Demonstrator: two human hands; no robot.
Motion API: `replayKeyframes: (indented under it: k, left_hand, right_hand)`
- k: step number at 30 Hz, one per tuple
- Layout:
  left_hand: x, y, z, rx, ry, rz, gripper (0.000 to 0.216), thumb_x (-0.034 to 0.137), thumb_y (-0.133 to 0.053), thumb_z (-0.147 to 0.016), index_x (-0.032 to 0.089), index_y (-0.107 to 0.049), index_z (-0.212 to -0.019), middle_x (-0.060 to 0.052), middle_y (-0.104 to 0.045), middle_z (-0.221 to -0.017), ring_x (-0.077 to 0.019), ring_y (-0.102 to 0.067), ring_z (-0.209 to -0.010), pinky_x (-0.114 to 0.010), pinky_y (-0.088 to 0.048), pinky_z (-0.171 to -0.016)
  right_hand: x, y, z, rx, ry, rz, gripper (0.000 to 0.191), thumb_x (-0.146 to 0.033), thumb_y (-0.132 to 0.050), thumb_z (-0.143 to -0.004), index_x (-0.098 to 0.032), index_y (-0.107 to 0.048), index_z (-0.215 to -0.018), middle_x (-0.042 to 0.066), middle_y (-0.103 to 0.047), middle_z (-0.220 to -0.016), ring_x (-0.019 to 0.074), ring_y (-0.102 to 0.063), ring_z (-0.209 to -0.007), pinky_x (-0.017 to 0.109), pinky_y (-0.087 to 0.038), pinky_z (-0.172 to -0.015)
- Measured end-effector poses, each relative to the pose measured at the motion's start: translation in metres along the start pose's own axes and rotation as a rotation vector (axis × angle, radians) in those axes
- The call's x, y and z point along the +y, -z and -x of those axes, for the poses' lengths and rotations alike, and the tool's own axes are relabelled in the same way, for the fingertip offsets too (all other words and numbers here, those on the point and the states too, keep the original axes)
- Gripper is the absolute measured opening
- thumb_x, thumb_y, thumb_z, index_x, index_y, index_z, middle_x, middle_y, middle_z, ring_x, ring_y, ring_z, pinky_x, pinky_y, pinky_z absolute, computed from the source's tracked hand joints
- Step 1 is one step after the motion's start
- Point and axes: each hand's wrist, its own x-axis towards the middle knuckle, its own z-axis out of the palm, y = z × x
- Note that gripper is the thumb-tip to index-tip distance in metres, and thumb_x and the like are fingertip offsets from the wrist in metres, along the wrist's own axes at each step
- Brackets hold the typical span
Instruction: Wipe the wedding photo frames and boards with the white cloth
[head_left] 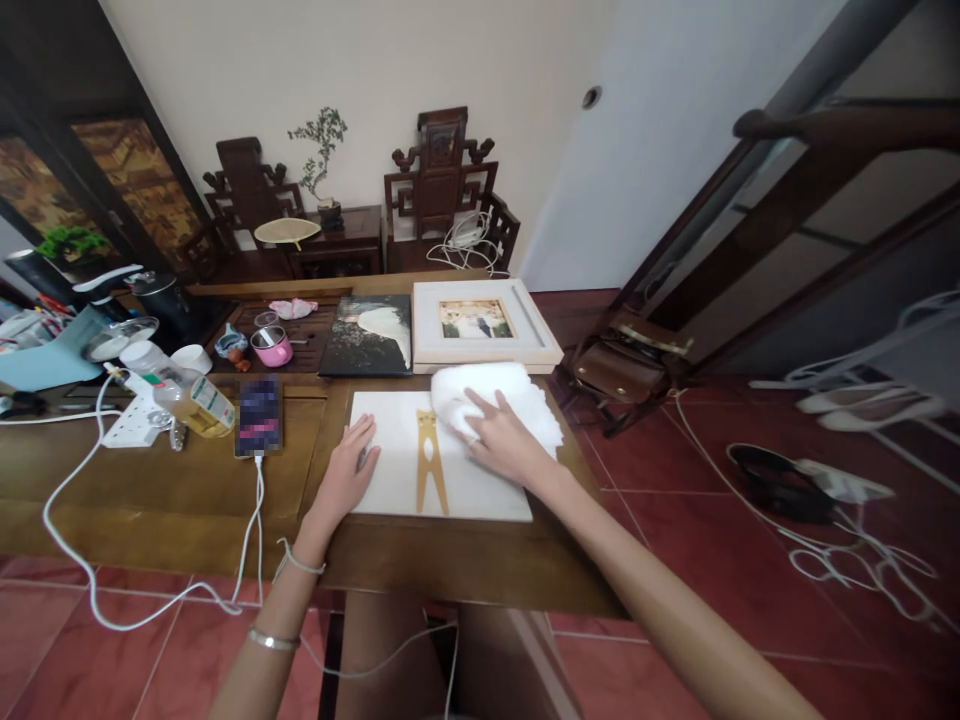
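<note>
Right hand [501,437] rests on the cloth [499,383], fingers partly spread; whether its grip closes on the fabric cannot be told. Left hand [350,466] has a wide grip, fingers laid on the left edge of the board [484,492]. The cloth covers the board's far right corner. The board lies on the table [427,565], nearer than the frame [540,350].

We can read no words, brands, numbers or signs anywhere in the frame. Left of centre, the bottle [193,398] bears a pale label [218,404] with a little green on it — its print is too small and blurred for us to make out. Just right of it, the phone [259,418] has its screen pixelated — we can read nothing there either.
</note>
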Motion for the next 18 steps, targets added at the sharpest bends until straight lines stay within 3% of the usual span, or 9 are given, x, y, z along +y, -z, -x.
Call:
replayKeyframes:
  k: [5, 9, 13, 18]
  left_hand:
    - [0.001, -0.001, 0.000, 0.003, -0.002, -0.007, 0.042, 0.027, -0.044, -0.090, 0.016, -0.050, -0.130, -0.012, -0.045, -0.140, -0.0213, -0.035, -0.134, -0.045, -0.020, -0.114]
    - [0.001, -0.001, 0.000, -0.001, -0.005, -0.022, 0.042, 0.026, -0.043, -0.090, 0.015, -0.049, -0.130, -0.013, -0.045, -0.140, -0.0212, -0.035, -0.134, -0.046, -0.021, -0.114]
    - [0.001, -0.001, 0.000, 0.001, -0.008, -0.030, 0.042, 0.026, -0.044, -0.090, 0.013, -0.049, -0.130, -0.014, -0.045, -0.140, -0.0215, -0.035, -0.134, -0.045, -0.021, -0.114]
    - [0.001, -0.001, 0.000, 0.006, -0.010, -0.007, 0.041, 0.025, -0.045, -0.089, 0.015, -0.051, -0.129, -0.012, -0.046, -0.139, -0.0214, -0.037, -0.133, -0.045, -0.022, -0.114]
  right_hand:
    - [-0.041, 0.003, 0.076, -0.014, 0.112, -0.079, 0.017, -0.009, -0.050, -0.075, -0.015, -0.065, -0.072, 0.014, -0.047, -0.137, 0.0312, -0.021, -0.138, 0.060, -0.012, -0.110]
    - [-0.062, 0.011, 0.118, 0.044, 0.164, -0.121, 0.024, -0.017, -0.050, -0.084, -0.018, -0.060, -0.061, 0.010, -0.050, -0.136, 0.0267, -0.026, -0.136, 0.055, -0.014, -0.113]
    - [-0.052, 0.014, 0.105, 0.057, 0.139, -0.111, 0.031, -0.027, -0.048, -0.090, -0.016, -0.061, -0.063, 0.013, -0.044, -0.140, 0.0270, -0.027, -0.136, 0.054, -0.017, -0.112]
    - [-0.014, 0.012, 0.038, -0.042, 0.087, -0.121, 0.023, -0.022, -0.044, -0.088, -0.016, -0.065, -0.092, 0.009, -0.036, -0.146, 0.0303, -0.014, -0.139, 0.060, -0.017, -0.109]
